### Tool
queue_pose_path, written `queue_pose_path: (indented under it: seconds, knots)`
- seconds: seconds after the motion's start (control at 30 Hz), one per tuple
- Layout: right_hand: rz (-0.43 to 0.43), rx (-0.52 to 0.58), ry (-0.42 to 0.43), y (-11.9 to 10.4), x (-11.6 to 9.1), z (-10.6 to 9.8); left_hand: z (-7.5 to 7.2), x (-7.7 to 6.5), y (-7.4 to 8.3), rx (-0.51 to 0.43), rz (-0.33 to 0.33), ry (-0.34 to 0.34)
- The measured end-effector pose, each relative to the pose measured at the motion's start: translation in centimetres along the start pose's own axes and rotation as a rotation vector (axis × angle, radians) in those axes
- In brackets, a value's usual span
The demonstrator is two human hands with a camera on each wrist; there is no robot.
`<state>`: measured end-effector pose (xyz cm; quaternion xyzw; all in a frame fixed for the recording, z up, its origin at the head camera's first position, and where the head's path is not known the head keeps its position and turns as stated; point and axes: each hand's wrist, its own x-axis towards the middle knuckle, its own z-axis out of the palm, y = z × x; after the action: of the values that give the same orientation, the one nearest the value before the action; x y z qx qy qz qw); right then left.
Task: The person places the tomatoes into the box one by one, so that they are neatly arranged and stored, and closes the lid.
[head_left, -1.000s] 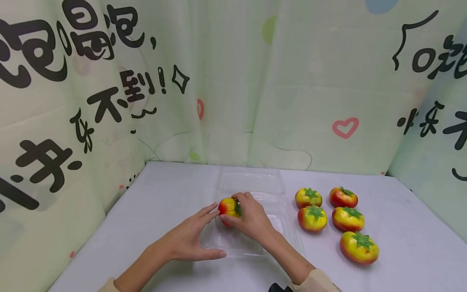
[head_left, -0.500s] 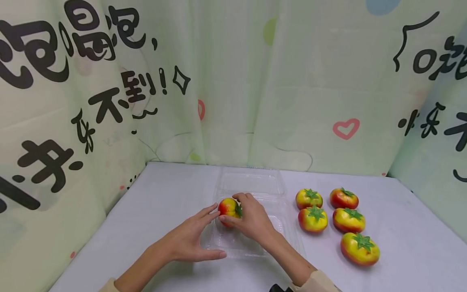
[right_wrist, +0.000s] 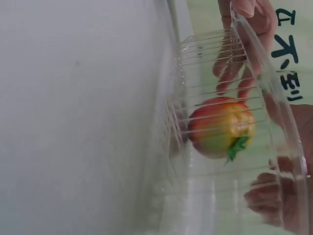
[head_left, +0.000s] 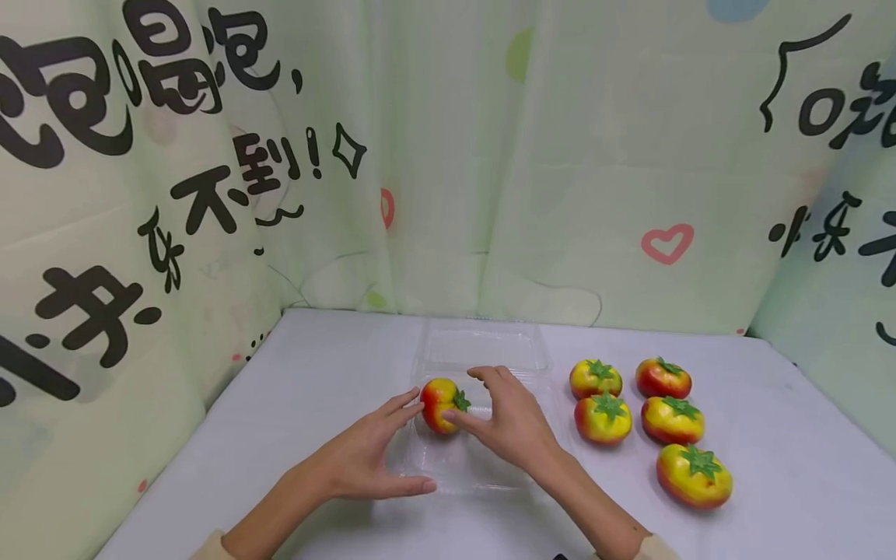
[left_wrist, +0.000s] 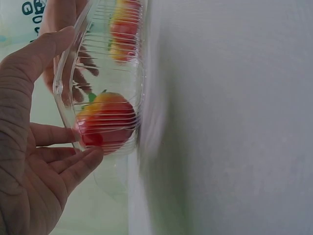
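Note:
A clear plastic clamshell box (head_left: 483, 470) lies opened on the table, its lid (head_left: 483, 346) folded back. Inside it, at the left, rests a red-and-yellow artificial tomato (head_left: 439, 404) on its side, green star leaf to the right. My left hand (head_left: 360, 455) spans the box's near left corner with fingers nearly straight; in the left wrist view the fingertips (left_wrist: 95, 154) touch the wall and the thumb lies at the rim. My right hand (head_left: 514, 416) is spread over the box, right of the tomato, its thumb near the fruit. Nothing is held in it.
Several more artificial tomatoes stand on the white table (head_left: 329, 365) right of the box, including a near one (head_left: 694, 476) and a far one (head_left: 663, 379). A printed pale green curtain (head_left: 448, 155) encloses the table at the back and sides.
My right hand has let go of the tomato and drawn back to the right, its fingers opening. The tomato stays at the box's left. My left hand has hardly moved.

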<state>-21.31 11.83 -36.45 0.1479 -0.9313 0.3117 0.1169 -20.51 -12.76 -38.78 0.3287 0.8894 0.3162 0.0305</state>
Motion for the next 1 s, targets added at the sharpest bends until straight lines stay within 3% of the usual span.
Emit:
queue_pose_path:
  seconds: [0.23,0.67,1.0]
  knots:
    - [-0.020,-0.030,0.010,0.0,-1.3,-1.8,-0.1,0.3,0.2,0.000,-0.010,-0.007]
    - [-0.083,-0.073,0.040,0.6,-4.1,-2.7,0.0,-0.1,0.0,0.012,-0.012,-0.001]
    - [-0.135,-0.115,0.111,1.7,-5.3,-3.7,0.1,-0.1,0.0,0.014,-0.007,0.001]
